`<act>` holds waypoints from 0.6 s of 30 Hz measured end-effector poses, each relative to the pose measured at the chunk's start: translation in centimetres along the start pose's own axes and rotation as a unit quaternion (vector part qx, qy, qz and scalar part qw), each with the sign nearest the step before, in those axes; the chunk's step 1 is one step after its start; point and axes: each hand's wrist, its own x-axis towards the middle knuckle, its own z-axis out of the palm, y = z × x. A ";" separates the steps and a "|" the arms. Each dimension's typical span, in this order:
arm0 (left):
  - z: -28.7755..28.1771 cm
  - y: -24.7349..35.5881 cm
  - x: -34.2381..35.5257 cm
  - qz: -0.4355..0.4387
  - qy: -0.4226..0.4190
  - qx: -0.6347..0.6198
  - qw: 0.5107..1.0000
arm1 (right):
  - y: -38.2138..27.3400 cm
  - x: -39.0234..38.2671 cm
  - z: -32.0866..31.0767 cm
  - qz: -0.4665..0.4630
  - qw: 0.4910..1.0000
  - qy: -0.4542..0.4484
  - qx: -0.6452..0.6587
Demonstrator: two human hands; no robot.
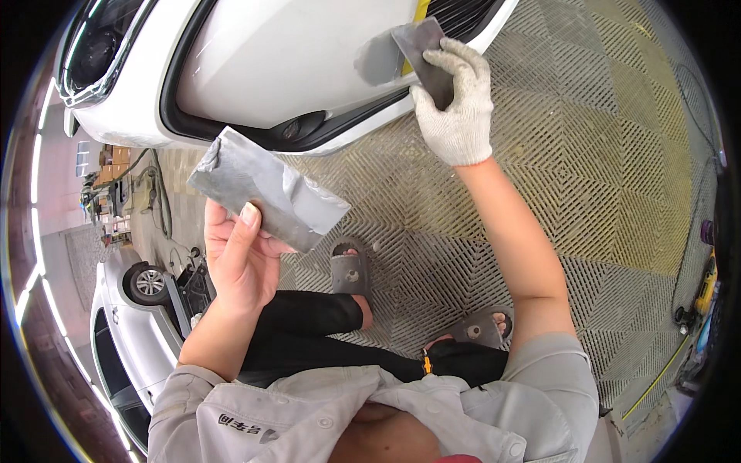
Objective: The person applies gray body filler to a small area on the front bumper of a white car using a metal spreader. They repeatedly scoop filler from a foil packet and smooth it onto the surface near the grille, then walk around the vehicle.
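My bare left hand holds a flat rectangular plate smeared with grey paste, thumb on its near edge. My right hand, in a white knit glove, grips a dark flat spreader at the white car's bumper. The spreader is beside a grey patch and yellow masking tape; whether it touches the surface I cannot tell. A black trim strip runs along the bumper's lower part.
My sandaled feet stand on grey grated floor tiles. A silver car is at the left, with hoses and shelving beyond. Tools and cables lie along the right edge.
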 end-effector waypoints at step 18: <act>0.3 -0.2 -0.1 -0.001 0.038 0.052 0.998 | 2.1 -5.7 0.8 0.000 0.990 -0.121 -0.073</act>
